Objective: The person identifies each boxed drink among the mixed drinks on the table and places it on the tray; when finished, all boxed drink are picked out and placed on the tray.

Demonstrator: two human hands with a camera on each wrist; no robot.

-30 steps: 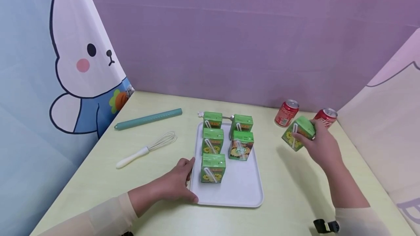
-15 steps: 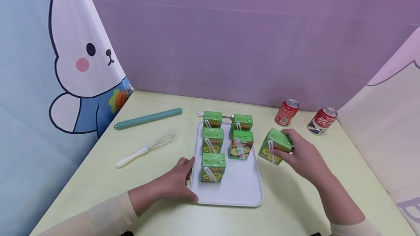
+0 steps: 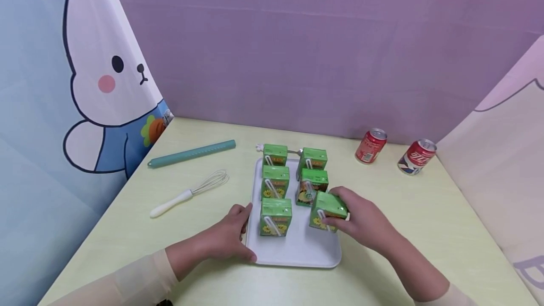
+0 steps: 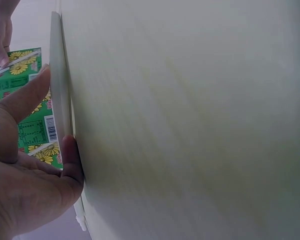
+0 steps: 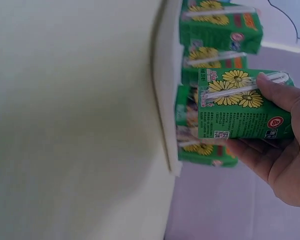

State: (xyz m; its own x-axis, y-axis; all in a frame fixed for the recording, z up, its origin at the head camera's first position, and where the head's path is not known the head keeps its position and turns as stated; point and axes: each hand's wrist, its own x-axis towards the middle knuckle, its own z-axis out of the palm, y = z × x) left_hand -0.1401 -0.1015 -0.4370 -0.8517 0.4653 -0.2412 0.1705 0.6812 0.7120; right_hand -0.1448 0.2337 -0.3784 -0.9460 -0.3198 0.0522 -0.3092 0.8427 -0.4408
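A green drink carton with yellow flowers and a straw (image 3: 328,212) is pinched between the thumb and fingers of my right hand (image 3: 361,221). It is slightly tilted over the right side of the white tray (image 3: 306,249); the right wrist view shows its lower end apart from the tray. Several similar cartons (image 3: 275,218) stand on the tray in two columns. My left hand (image 3: 231,235) grips the tray's front left corner, thumb at the front edge and fingers along the left rim. In the left wrist view, a fingertip (image 4: 71,155) lies against the rim.
Two red cans (image 3: 371,146) stand at the back right. To the left lie a whisk with a white handle (image 3: 187,196) and a teal stick (image 3: 191,154). A thin metal utensil (image 3: 294,152) lies behind the tray. A purple cloth (image 3: 297,60) rises at the table's back.
My right hand has carried the carton leftward and nearer to me, from in front of the cans to over the tray. The left hand and tray have stayed still.
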